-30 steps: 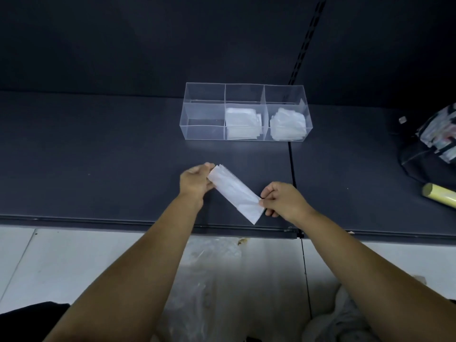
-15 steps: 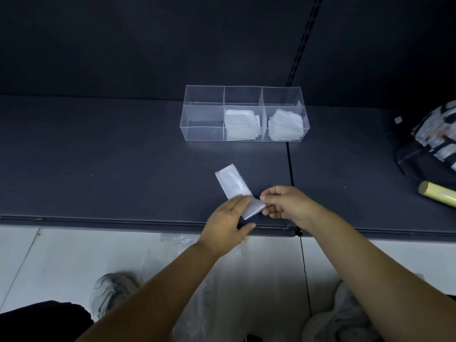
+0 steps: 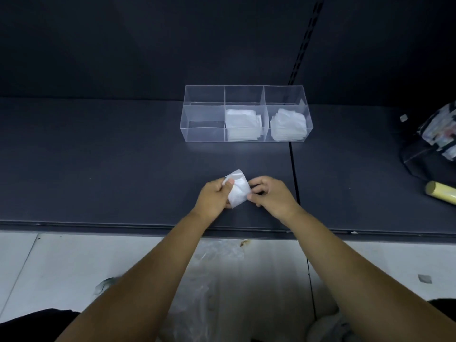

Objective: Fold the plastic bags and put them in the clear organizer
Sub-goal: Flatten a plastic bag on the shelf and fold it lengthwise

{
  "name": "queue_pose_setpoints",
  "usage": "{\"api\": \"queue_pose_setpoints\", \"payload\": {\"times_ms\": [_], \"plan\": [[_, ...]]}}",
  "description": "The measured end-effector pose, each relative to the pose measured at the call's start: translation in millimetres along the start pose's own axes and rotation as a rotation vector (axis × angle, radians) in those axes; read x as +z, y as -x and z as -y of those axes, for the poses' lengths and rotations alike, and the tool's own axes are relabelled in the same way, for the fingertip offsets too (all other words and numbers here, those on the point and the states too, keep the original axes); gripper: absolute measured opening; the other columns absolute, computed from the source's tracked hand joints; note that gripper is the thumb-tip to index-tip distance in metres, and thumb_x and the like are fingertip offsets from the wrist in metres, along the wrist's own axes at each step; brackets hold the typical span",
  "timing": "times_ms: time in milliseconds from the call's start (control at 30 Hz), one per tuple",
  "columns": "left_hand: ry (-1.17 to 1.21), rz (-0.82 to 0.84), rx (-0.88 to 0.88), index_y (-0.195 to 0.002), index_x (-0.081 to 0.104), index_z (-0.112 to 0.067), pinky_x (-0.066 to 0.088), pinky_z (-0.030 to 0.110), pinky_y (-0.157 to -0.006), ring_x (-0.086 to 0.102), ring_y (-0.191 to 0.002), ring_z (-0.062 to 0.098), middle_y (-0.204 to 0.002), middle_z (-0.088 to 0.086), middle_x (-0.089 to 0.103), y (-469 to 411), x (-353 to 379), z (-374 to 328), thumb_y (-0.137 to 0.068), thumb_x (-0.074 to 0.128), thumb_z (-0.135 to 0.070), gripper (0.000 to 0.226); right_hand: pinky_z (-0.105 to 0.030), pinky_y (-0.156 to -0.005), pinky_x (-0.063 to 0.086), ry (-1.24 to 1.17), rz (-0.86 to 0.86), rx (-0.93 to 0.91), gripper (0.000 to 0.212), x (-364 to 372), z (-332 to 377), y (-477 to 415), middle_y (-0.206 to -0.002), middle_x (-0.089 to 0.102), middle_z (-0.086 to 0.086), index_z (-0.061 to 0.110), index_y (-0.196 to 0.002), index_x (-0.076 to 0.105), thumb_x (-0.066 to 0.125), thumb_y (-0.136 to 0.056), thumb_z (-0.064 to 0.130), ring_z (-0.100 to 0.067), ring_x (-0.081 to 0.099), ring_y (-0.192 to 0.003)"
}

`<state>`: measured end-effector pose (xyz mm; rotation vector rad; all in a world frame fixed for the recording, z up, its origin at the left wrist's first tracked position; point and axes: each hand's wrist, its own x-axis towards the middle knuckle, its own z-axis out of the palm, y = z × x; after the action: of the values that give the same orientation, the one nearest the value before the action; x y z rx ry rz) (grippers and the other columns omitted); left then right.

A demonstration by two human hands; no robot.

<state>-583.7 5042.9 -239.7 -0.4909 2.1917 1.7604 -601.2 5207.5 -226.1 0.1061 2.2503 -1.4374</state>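
Near the front edge of the shelf, the left hand and right hand pinch the folded plastic bag between curled fingers. To fold well, align the edges and press the crease flat before release. Beyond, toward the back edge, the clear organizer holds folded stacks in its middle and right compartments. No writing is legible.
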Motion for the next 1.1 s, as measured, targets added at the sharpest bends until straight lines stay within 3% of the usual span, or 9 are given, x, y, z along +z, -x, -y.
{"api": "queue_pose_setpoints", "payload": {"times_ms": [133,233,367,467,533,667,833,1000,1100], "plan": [[0.139,-0.009,-0.106,-0.110,0.063,-0.005,0.058,0.027,-0.054,0.065,-0.074,0.019,-0.095,0.015,0.065,-9.7,0.3,-4.0,-0.100,0.048,-0.021,0.024,-0.031,-0.073,0.056,0.060,-0.156,0.056,0.014,10.9,-5.6,-10.5,-0.083,0.071,-0.001,0.019,-0.087,0.065,0.073,-0.079,0.010,-0.015,0.065,-0.073],[0.135,-0.164,-0.119,-0.111,0.063,0.004,0.060,0.035,-0.060,0.066,-0.073,0.025,-0.091,0.015,0.067,-13.4,-0.1,-5.4,-0.097,0.053,-0.011,0.023,-0.031,-0.073,0.056,0.093,-0.191,0.077,0.020,14.9,-4.1,-14.4,-0.080,0.069,-0.001,0.024,-0.075,0.061,0.073,-0.078,0.009,-0.017,0.063,-0.071],[-0.488,-0.508,0.288,-0.108,0.065,-0.008,0.050,0.035,-0.076,0.060,-0.083,0.025,-0.097,0.009,0.063,-3.8,-2.9,1.4,-0.089,0.060,-0.008,0.019,-0.027,-0.072,0.053,0.120,-0.182,0.102,0.022,16.0,0.0,-18.8,-0.076,0.066,0.003,0.025,-0.071,0.059,0.071,-0.078,0.008,-0.017,0.064,-0.074],[-0.790,-0.321,0.632,-0.115,0.065,-0.008,0.034,0.040,-0.100,0.055,-0.111,0.033,-0.117,0.012,0.061,2.7,1.7,16.2,-0.089,0.061,-0.015,0.028,-0.026,-0.073,0.052,0.143,-0.181,0.094,0.021,16.8,2.0,-18.3,-0.074,0.063,0.006,0.025,-0.072,0.059,0.070,-0.079,0.008,-0.017,0.064,-0.078],[-0.975,-0.146,0.570,-0.139,0.047,-0.011,0.008,0.041,-0.116,0.030,-0.141,0.027,-0.146,0.004,0.045,6.0,1.8,29.5,-0.097,0.050,-0.033,0.048,-0.028,-0.075,0.053,0.154,-0.183,0.091,0.018,17.4,3.5,-17.0,-0.076,0.063,0.006,0.024,-0.075,0.060,0.069,-0.080,0.008,-0.016,0.065,-0.081],[-1.125,-0.108,0.422,-0.153,0.010,-0.022,-0.016,0.041,-0.114,-0.004,-0.148,0.015,-0.161,-0.009,0.008,4.3,-2.7,44.3,-0.098,0.027,-0.055,0.067,-0.032,-0.080,0.054,0.220,-0.235,0.060,0.014,22.4,3.6,-11.0,-0.084,0.060,0.008,0.019,-0.090,0.062,0.070,-0.082,0.012,-0.016,0.063,-0.089],[-1.132,-0.058,0.333,-0.153,0.000,-0.025,-0.020,0.043,-0.112,-0.016,-0.146,0.019,-0.161,-0.008,-0.006,-0.6,-6.6,40.1,-0.094,0.024,-0.064,0.075,-0.032,-0.093,0.033,0.510,-0.443,-0.069,0.043,39.6,-14.8,3.1,-0.112,0.050,0.001,0.021,-0.109,0.058,0.075,-0.076,0.042,-0.017,0.047,-0.107],[-1.161,-0.037,0.254,-0.152,-0.007,-0.028,-0.017,0.048,-0.112,-0.022,-0.145,0.024,-0.160,-0.003,-0.015,-2.3,-9.9,34.9,-0.089,0.025,-0.071,0.083,-0.032,-0.089,0.028,0.471,-0.526,-0.087,0.013,41.6,-16.9,1.6,-0.108,0.054,-0.002,0.019,-0.102,0.063,0.065,-0.089,0.021,-0.022,0.051,-0.106],[-1.177,-0.043,0.230,-0.152,-0.010,-0.028,-0.015,0.050,-0.113,-0.022,-0.145,0.026,-0.160,0.001,-0.018,-2.5,-8.4,33.6,-0.087,0.024,-0.073,0.085,-0.031,-0.085,0.026,0.456,-0.549,-0.078,0.013,43.8,-16.3,1.6,-0.107,0.054,-0.003,0.018,-0.100,0.066,0.054,-0.095,0.022,-0.023,0.051,-0.105]]}}
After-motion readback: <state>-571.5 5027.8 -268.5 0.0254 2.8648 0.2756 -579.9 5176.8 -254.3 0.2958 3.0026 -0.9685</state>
